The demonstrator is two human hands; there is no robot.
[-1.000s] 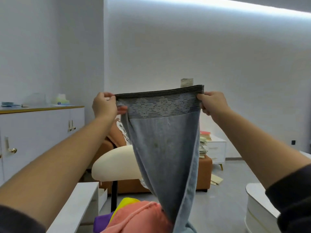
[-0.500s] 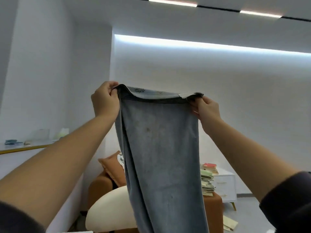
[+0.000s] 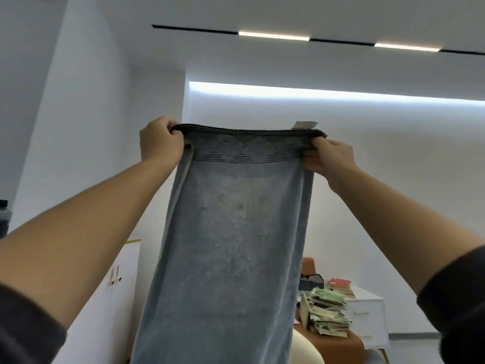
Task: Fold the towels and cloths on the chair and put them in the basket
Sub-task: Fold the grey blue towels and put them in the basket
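- The grey-blue towel point(image 3: 231, 245) hangs full length down the middle of the frame, its patterned band along the top edge and a small white label point(image 3: 304, 125) standing up at the upper right corner; its lower end runs out of the bottom of the frame.
- Progress, as I judge it: this towel is only spread out — no fold is visible in it yet, so squaring it, folding it and putting it in the basket are all left. Neither the basket nor the pile on the chair shows, so how many pieces remain cannot be told.
- The left hand point(image 3: 160, 143) pinches the top left corner, fingers curled shut on the band, the cloth's side edge rolled just below them.
- The right hand point(image 3: 328, 157) clamps the top right corner, fingers closed over the hem — the band is stretched nearly taut between the two grips.
- Behind, at lower right, a stack of books point(image 3: 328, 311) sits beside a white cabinet point(image 3: 370, 319).
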